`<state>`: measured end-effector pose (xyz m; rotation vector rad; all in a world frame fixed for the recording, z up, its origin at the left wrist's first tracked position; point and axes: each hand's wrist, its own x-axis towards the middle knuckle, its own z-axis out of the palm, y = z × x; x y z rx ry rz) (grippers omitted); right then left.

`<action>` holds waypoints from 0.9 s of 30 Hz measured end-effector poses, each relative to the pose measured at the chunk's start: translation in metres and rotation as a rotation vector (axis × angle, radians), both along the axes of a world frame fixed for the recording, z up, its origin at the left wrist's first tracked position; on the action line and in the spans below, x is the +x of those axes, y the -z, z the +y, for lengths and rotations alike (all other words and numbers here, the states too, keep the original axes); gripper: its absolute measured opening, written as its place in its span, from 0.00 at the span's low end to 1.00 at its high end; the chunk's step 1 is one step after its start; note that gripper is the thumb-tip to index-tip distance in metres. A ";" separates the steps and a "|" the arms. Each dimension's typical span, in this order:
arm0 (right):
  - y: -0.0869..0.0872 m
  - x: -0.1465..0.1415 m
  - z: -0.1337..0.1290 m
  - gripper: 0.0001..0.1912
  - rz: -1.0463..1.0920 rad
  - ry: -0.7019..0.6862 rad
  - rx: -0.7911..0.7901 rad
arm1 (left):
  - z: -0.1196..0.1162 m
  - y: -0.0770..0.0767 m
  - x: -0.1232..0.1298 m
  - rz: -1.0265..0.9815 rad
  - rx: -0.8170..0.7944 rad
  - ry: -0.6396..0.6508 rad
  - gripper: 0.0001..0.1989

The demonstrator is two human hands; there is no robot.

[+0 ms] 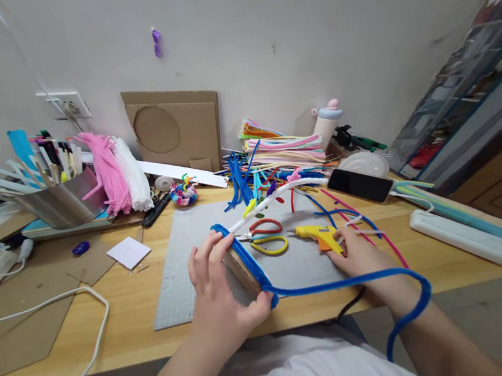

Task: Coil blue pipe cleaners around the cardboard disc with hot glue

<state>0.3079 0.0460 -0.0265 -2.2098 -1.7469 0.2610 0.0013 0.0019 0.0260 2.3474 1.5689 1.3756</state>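
Note:
My left hand (212,279) grips a flat cardboard piece (242,270) by its ends, thumb at the near end and fingers at the far end. Blue pipe cleaner (248,256) lines its edge, and a long loose length runs right, over my right forearm. A white pipe cleaner (279,194) stretches from the piece's far end toward the back right. My right hand (356,254) has its fingers closed around the handle of a yellow hot glue gun (315,232), whose nozzle points left. Between the hands, scissors (269,238) with red and yellow handles lie on a grey cutting mat (178,265).
Bundles of coloured pipe cleaners (283,151) lie at the back, near a bottle (329,119). A phone (360,184) and a white lamp-like bar (461,236) are at right. On the left stand a metal container (61,200) of sticks and a white cable (101,331).

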 end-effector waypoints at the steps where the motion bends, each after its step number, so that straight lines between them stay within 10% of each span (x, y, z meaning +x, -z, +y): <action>1: 0.002 0.000 0.000 0.19 0.015 0.010 0.000 | 0.000 0.001 0.000 -0.003 0.004 -0.001 0.41; 10: -0.031 0.009 -0.014 0.14 0.450 0.000 0.264 | 0.002 0.006 0.003 -0.105 0.051 0.054 0.42; 18: -0.073 -0.002 -0.038 0.12 1.414 -0.314 0.017 | -0.004 0.007 0.008 -0.043 0.028 0.088 0.40; 27: -0.087 -0.029 -0.060 0.23 0.980 -0.379 0.071 | -0.004 0.009 0.010 0.038 0.088 0.047 0.43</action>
